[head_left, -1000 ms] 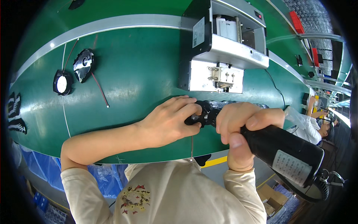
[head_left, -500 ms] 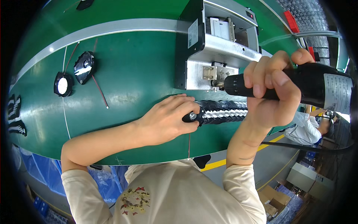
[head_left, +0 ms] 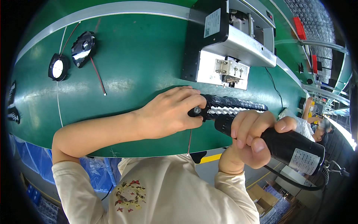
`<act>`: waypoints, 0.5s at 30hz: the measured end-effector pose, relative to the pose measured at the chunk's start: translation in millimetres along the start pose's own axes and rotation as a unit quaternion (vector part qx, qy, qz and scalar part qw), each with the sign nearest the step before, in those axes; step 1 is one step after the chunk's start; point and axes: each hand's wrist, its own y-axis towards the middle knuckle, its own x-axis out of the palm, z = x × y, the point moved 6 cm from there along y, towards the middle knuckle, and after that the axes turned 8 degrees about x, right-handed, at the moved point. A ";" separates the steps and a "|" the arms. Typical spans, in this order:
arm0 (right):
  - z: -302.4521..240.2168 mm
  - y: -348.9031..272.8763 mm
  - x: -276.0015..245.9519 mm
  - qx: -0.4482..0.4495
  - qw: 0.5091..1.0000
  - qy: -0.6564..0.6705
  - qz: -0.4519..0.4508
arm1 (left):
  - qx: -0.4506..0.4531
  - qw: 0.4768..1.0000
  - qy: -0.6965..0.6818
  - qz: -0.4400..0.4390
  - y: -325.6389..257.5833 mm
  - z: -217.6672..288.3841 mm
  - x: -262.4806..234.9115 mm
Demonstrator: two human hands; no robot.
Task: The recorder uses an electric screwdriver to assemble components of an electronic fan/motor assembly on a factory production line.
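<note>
My left hand lies on the green belt and grips the near end of a long black ribbed part with a white toothed strip along it. A screw head shows at that end, by my fingertips. My right hand is wrapped around a black electric screwdriver with a label and a cable. The driver's nose points left at the ribbed part's near end, just below it.
A black and silver machine stands on the belt just behind the part. Two round black fan-like pieces with thin wires lie at far left. Another person works at the right. Blue bags hang under the belt's near edge.
My right hand first lifted the screwdriver up and to the right, then brought it back down to the ribbed part's end. My left hand stayed on the part.
</note>
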 end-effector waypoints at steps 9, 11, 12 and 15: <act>-1.5 -3.6 18.1 -0.052 0.985 -0.073 -0.151 | -0.006 1.000 0.001 -0.019 -1.1 2.6 -0.9; 3.9 -1.6 16.8 -0.057 0.989 -0.055 -0.124 | -0.019 0.999 -0.015 -0.028 0.8 2.3 -3.3; 5.9 -2.3 16.9 -0.057 0.990 -0.049 -0.115 | -0.026 0.999 -0.024 -0.033 1.6 2.5 -3.8; 7.0 -1.0 14.4 -0.042 0.992 -0.031 -0.111 | -0.042 0.998 -0.034 -0.036 4.6 3.4 -6.8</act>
